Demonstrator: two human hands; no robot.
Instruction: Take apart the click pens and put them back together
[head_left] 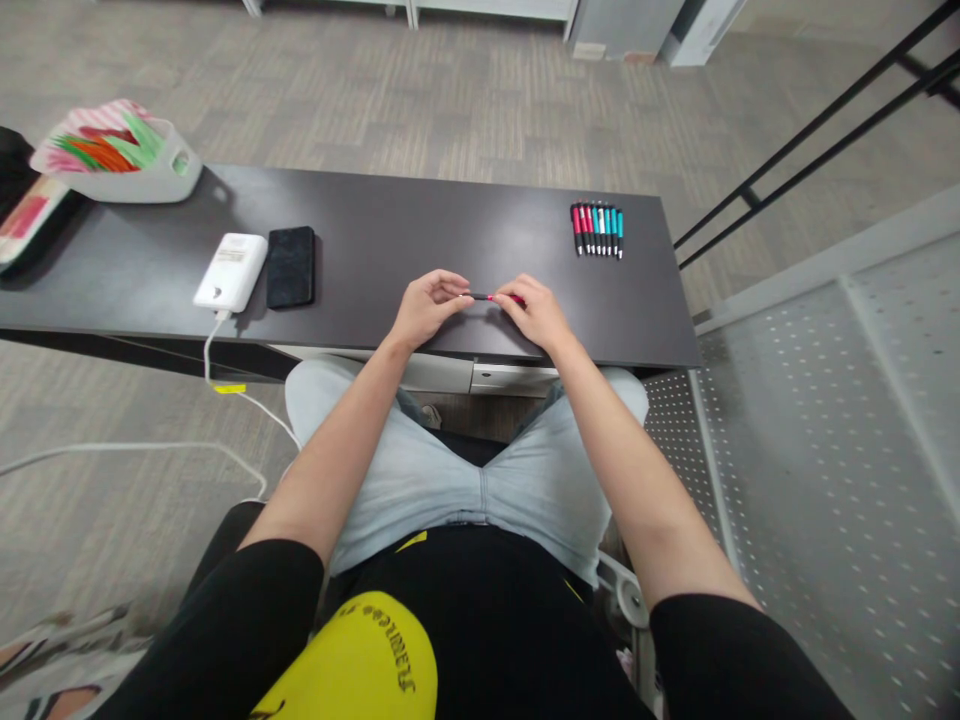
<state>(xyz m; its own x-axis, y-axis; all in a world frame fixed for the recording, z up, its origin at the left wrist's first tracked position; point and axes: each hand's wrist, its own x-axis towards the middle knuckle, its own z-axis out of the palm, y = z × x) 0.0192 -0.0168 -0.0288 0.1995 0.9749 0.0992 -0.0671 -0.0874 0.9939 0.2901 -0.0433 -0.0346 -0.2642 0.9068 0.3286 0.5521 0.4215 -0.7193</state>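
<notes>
A red pen with a black grip [480,296] lies level between my two hands, just above the dark desk near its front edge. My left hand [430,308] pinches the tip end between thumb and fingers. Around the red barrel end my right hand [534,311] is closed, hiding most of that part. Farther off to the right, a row of several pens [597,230] rests side by side on the desk, red ones at the left and teal ones at the right, with a whitish one among them.
On the dark desk [420,230], a black flat case [291,267] sits beside a white power bank [231,271] with a white cable [208,355] hanging off the front. A white basket [161,185] of colourful items stands at the far left. A perforated panel [825,400] borders the right.
</notes>
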